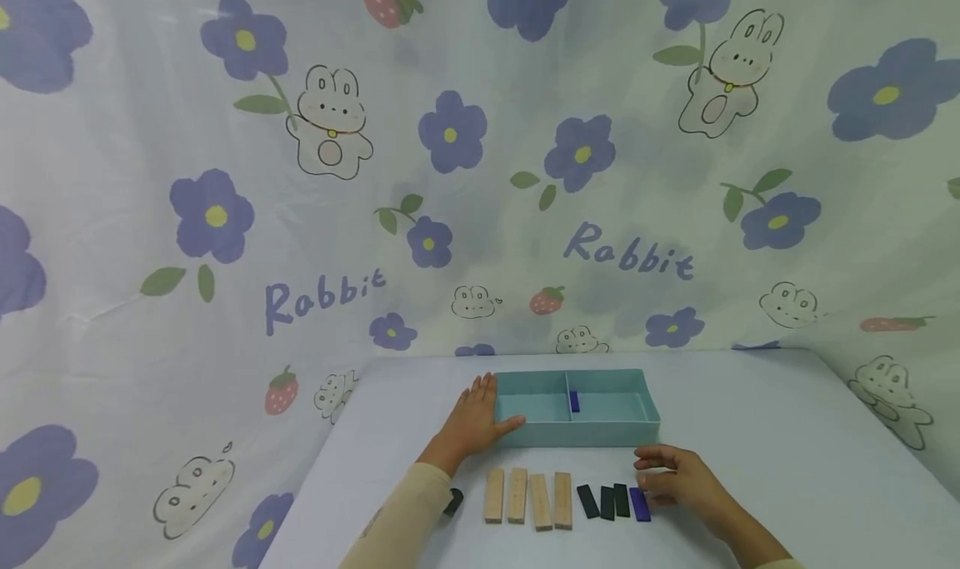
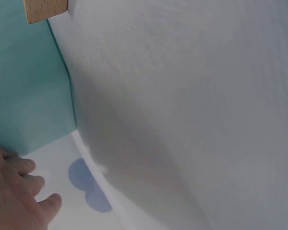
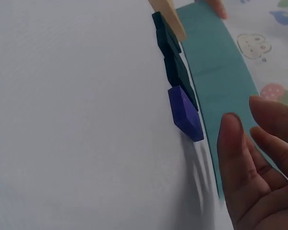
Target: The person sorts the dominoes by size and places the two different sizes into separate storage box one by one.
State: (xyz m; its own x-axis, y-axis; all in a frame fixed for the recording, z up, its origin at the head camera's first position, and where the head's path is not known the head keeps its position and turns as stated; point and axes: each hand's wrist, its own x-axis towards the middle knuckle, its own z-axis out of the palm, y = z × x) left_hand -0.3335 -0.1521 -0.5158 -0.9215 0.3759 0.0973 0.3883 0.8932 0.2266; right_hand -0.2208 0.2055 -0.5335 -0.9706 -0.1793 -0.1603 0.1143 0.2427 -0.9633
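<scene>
A light teal box (image 1: 577, 436) with one divider stands on the white table. My left hand (image 1: 474, 419) rests against its left end, the thumb over the front edge and the fingers along the side. Inside the right compartment a small purple block (image 1: 574, 401) leans near the divider. My right hand (image 1: 678, 476) hovers just right of another purple block (image 1: 640, 504) on the table. In the right wrist view, thumb and fingers are apart with nothing between them, and that purple block (image 3: 185, 115) lies beyond the thumb (image 3: 232, 143).
Several wooden blocks (image 1: 517, 496) stand in a row in front of the box. To their right lie 3 dark green blocks (image 1: 607, 502). A dark object (image 1: 453, 502) is partly hidden by the left sleeve (image 1: 408, 515). A printed curtain (image 1: 510, 219) hangs behind.
</scene>
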